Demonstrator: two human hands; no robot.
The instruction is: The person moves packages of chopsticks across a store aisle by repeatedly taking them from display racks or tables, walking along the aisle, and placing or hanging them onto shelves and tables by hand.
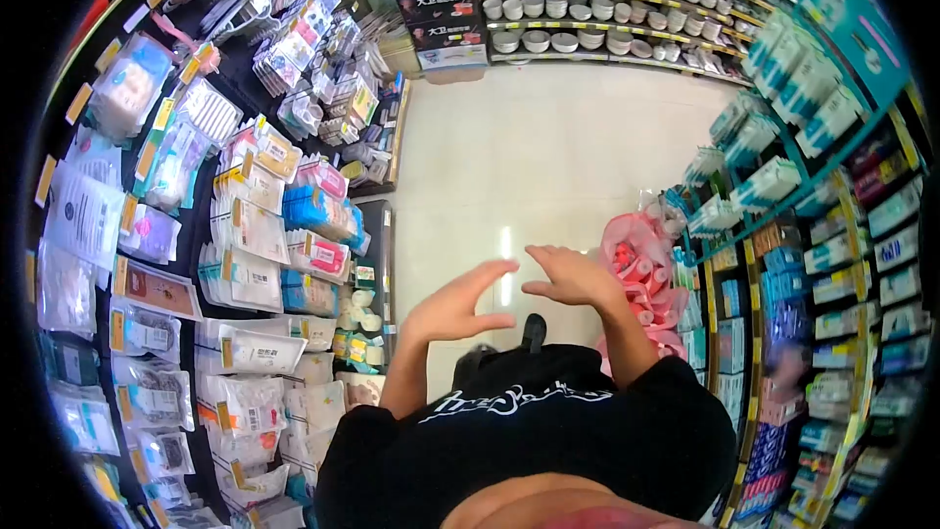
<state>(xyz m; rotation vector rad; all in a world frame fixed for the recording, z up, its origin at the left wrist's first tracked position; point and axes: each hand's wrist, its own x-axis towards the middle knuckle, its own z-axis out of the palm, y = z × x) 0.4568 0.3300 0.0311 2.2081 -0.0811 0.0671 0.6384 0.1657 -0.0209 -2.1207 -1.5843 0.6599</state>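
Observation:
My left hand (pixel 460 304) is raised in front of my black shirt (pixel 529 421), fingers stretched and thumb apart, holding nothing. Facing it, my right hand (pixel 573 276) is also raised with its fingers extended and thumb spread, and nothing is in it. A gap separates the two hands, and the pale tiled floor (pixel 470 157) shows between and beyond them. Pink wrapped items (pixel 641 269) stand just past my right hand. Neither hand touches any goods.
Hanging packets (pixel 259 353) fill the left shelves. Toothbrush-like packs hang on a teal rack (pixel 852 29) at the right, above shelves of boxes (pixel 832 284). Ahead are bowl shelves (pixel 587 10) and stacked mop boxes (pixel 436 15). A dark shoe (pixel 534 331) shows below.

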